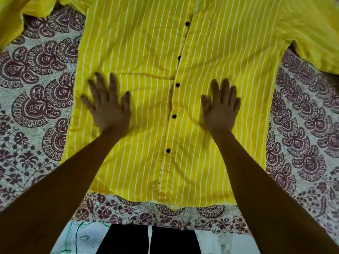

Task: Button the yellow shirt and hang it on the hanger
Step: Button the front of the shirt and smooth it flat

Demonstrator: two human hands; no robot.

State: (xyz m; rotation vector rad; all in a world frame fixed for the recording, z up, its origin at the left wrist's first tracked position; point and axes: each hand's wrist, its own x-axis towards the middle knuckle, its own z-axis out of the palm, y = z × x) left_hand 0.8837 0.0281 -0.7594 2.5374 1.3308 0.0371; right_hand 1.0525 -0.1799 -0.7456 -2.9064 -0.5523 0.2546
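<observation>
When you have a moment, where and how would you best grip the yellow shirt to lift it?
Probably near the armpits, where the sleeves join: the yellow shirt lies flat, front up, hem nearest the person, so the left hand and right hand pinch each side edge from outside.

Paisley-printed bedspread [38,99] — maroon on cream — above pale floor [88,237].

The left arm [73,173] and right arm [256,173] reach forward. The left hand [108,107] lies palm-down on the shirt [146,52], fingers straight and splayed, left of its buttons [177,85]. The right hand [221,109] lies likewise, right of them.
</observation>
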